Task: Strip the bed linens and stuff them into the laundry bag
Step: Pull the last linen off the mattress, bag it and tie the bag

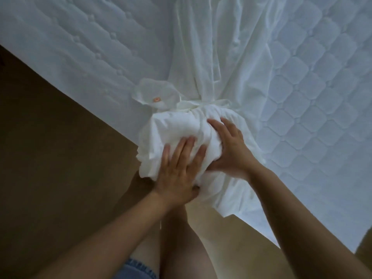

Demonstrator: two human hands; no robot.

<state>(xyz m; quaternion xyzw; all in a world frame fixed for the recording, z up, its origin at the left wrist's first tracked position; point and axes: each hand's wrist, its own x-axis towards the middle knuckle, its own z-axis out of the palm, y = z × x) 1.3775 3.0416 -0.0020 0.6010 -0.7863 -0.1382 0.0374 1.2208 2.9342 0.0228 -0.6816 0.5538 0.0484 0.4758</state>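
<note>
Two hands are on a white bundle (175,131) of linen at the near corner of the bed, where it hangs over the edge of the bare quilted mattress (80,47). The left hand (177,168) lies with its fingers straight and spread, pressing the cloth flat. The right hand (231,152) curls over the bundle's side with the thumb beneath, gripping it. A long sheet (211,57) trails from the bundle's gathered neck back across the mattress. Whether the gathered outer layer is the laundry bag cannot be told. The linen looks light, soft and limp, so it should compress readily yet spring and spill back. It is probably best taken in fistfuls close to the neck, not by a loose edge.
</note>
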